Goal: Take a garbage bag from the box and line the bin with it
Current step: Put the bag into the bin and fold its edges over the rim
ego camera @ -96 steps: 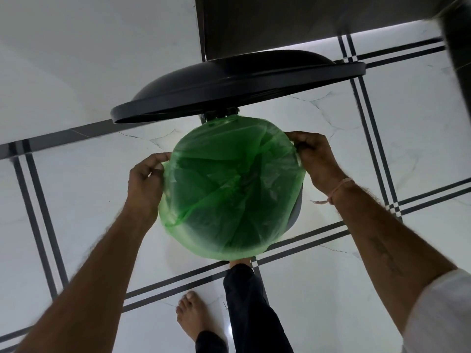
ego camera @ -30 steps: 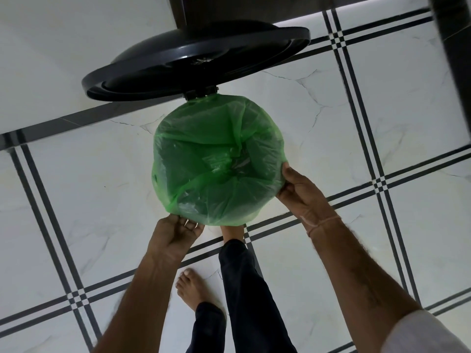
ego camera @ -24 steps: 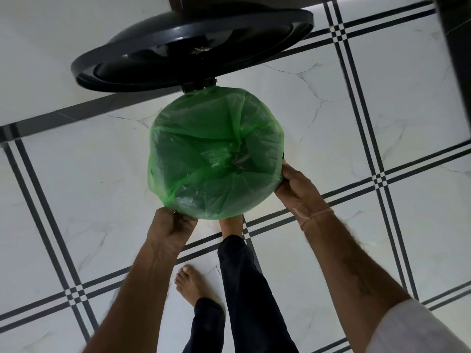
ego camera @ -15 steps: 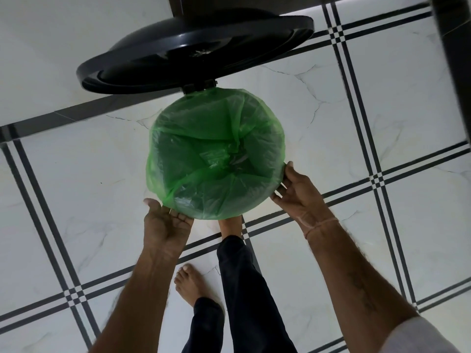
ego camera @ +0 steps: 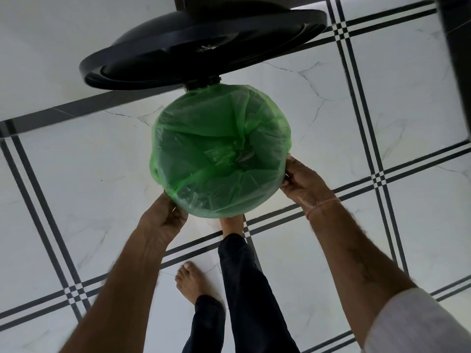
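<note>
A translucent green garbage bag point(ego camera: 219, 154) sits inside the round bin, its mouth folded out over the rim and hiding nearly all of the bin. The black bin lid point(ego camera: 204, 47) stands open behind it on its hinge. My left hand point(ego camera: 163, 216) is at the near-left of the rim with its fingers curled on the bag's hem. At the right side, my right hand point(ego camera: 304, 180) pinches the bag's edge, thumb above and fingers below. The box of bags is out of view.
White marble floor tiles with dark double lines point(ego camera: 356, 98) surround the bin. My right foot point(ego camera: 233, 225) is tucked under the bin's front; my bare left foot point(ego camera: 191, 278) stands nearer. A white wall with a dark skirting strip point(ego camera: 76, 110) runs behind on the left.
Over three seconds both hands slid from the bin's sides round to its near edge. In the last half second my left hand turned from palm-up to curled on the bag's hem.
</note>
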